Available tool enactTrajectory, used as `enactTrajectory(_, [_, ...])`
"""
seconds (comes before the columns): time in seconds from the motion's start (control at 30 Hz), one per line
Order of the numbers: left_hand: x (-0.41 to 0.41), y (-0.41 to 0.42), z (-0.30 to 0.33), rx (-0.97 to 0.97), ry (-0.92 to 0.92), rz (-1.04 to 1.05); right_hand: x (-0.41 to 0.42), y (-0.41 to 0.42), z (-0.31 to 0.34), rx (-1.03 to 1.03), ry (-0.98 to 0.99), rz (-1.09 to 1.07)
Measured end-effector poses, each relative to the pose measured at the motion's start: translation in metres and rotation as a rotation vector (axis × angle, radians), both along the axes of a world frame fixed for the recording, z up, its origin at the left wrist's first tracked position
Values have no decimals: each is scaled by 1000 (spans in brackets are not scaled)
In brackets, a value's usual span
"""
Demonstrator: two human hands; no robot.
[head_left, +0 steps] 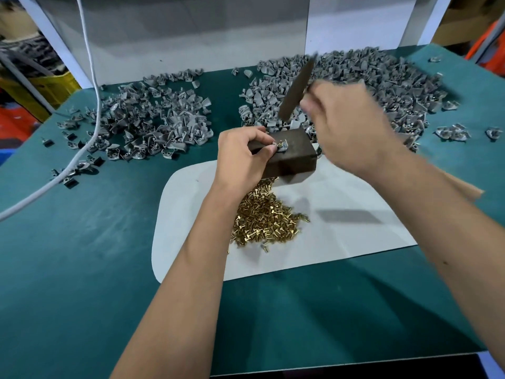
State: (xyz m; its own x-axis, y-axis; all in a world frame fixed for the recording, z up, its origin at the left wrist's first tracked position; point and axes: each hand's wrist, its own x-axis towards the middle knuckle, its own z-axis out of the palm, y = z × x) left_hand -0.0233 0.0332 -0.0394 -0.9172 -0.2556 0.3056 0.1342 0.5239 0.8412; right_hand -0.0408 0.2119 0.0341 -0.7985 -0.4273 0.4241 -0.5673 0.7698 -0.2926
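While the head view looks down over both forearms, the left hand [246,154] rests against the near left end of a dark metal block [292,160], thumb and forefinger pinching a small grey part [281,145] flat on the block's top face. Something brass-coloured shows at the middle of that part; too small to say more. The right hand [347,127] is raised above and to the right of the block, fingers curled tight round the lower end of a flat dark bar [296,88]. Bar slants up and away, its tip over the far heap, its lower end above the part but not touching it. Hand and bar are both blurred, so the exact grip cannot be told. The two hands are apart, with the block's top between them. Block stands at the far edge of a white mat [355,236]. A pile of brass pins [262,217] lies on the mat just in front of the block, partly under the left wrist. Mat lies on a green table [82,255]. Two heaps of grey parts sit behind: left heap [147,124] and right heap [382,86], with a bare strip of table between. A white cable [91,77] drops along the left heap. A white panel [191,36] closes off the back.
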Motion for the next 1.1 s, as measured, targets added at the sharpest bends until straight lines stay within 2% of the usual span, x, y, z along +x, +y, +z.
enactTrajectory(0.07, [-1, 1, 0, 26, -23, 2, 2, -2, -5, 179, -130, -33])
enactTrajectory(0.17, [-2, 1, -1, 25, -32, 24, -3, 2, 6, 274, -109, -79])
enactTrajectory(0.3, [-1, -1, -3, -4, -15, -8, 0, 1, 6, 86, 18, -99])
enactTrajectory(0.4, [-1, -1, -2, 27, -40, 9, 2, -7, -4, 268, -86, -73])
enactTrajectory(0.47, [-1, 1, -2, 24, -48, 18, -2, -5, 3, 295, -64, -74])
enactTrajectory(0.6, [-2, 0, -3, 42, -45, -3, -2, -4, 4, 77, 94, -79])
enactTrajectory(0.73, [0, 0, 0, 64, -74, 6, 1, -9, -3, 277, -76, -45])
enactTrajectory(0.8, [0, 0, 0, 59, -75, 13, -7, -4, 5, 277, -20, -58])
enactTrajectory(0.9, [-2, -1, -3, 37, -50, 0, -4, -2, 3, 76, 117, -99])
enactTrajectory(0.93, [-2, -1, -3, 38, -54, 2, -2, -4, -2, 79, 92, -84])
enactTrajectory(1.03, [-3, -1, -2, 57, -92, 19, 0, -7, -8, 269, -59, -81])
enactTrajectory(1.1, [-2, -1, -1, 49, -94, 30, -8, -2, 3, 314, -8, -85])
